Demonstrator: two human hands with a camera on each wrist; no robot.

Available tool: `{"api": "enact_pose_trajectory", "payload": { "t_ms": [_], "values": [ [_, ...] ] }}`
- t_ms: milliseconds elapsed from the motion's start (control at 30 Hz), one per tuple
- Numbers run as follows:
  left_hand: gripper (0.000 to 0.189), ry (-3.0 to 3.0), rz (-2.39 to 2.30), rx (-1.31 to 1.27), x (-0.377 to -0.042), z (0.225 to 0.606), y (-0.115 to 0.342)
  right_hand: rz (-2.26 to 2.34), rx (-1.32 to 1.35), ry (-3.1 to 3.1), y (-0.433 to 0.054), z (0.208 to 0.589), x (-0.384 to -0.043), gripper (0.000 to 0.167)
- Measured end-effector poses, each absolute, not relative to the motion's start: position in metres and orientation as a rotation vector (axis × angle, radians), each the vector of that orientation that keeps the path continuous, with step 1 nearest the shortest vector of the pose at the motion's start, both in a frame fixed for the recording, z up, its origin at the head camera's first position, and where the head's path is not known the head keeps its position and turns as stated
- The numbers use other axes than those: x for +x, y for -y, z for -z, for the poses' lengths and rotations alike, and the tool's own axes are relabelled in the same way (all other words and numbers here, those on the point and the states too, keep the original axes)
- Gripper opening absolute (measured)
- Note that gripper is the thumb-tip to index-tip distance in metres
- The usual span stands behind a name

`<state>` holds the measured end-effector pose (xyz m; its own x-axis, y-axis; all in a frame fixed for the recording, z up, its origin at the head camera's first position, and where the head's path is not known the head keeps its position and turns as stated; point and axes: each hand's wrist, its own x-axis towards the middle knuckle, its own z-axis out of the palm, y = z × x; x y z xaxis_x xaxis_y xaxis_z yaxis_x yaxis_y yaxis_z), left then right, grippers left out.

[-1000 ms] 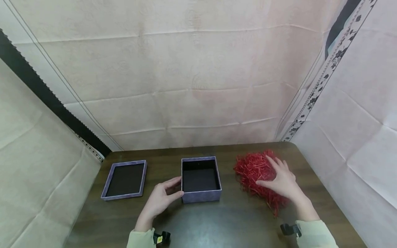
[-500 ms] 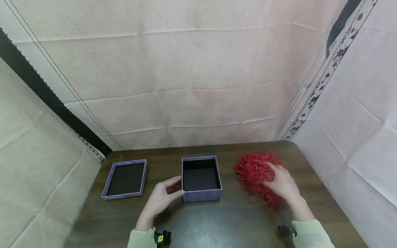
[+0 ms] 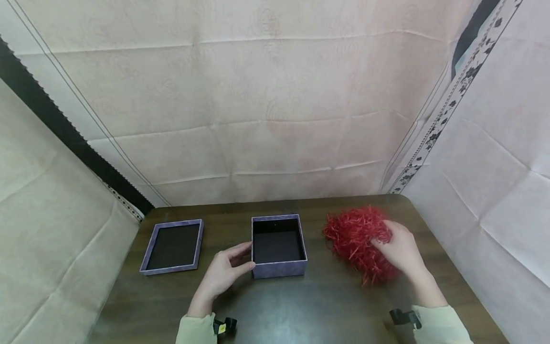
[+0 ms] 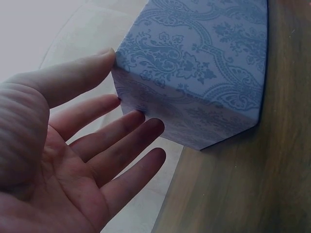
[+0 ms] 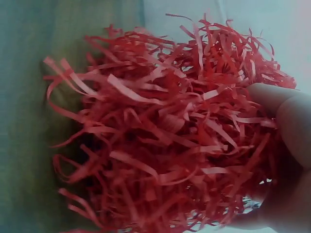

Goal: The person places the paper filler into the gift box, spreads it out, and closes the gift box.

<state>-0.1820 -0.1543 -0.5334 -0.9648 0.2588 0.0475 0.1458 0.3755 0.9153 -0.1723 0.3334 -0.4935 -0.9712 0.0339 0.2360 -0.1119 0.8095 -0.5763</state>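
Note:
My left hand (image 3: 220, 276) rests at the left side of a small purple box (image 3: 280, 270), which stands open-topped with a black inside. In the left wrist view the box (image 4: 194, 53) shows a scrolled floral pattern; the thumb touches its corner edge and the other fingers lie nearly straight along its side. On the right, my right hand (image 3: 403, 248) grips a fluffy heap of red shredded paper (image 3: 354, 234) from its right side. Seen from the right wrist, thin curling strips of shredded paper (image 5: 160, 131) fill the view, and the fingertips sink among them out of sight.
A shallow purple box lid (image 3: 173, 246) lies inside-up on the left of the dark wooden table (image 3: 275, 310). Pale cloth (image 3: 275, 119) hangs behind the table and along both sides.
The right hand's thumb and fingers have closed in on the red shredded paper, and the trailing strands at the front have drawn up into the heap. The left hand stays against the box.

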Motion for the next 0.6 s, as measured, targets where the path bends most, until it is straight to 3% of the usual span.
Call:
{"api": "enact_pose_trajectory", "payload": {
  "t_ms": [167,600],
  "values": [
    [0.053,-2.524,-1.656,0.375,-0.181,0.532,0.154,-0.949,0.065,2.757,-0.334,0.481,-0.171,0.061],
    [0.054,-2.524,-1.646,0.395,-0.182,0.532,0.155,-1.024,-0.046,2.681,-0.331,0.457,-0.16,0.047]
  ]
}}
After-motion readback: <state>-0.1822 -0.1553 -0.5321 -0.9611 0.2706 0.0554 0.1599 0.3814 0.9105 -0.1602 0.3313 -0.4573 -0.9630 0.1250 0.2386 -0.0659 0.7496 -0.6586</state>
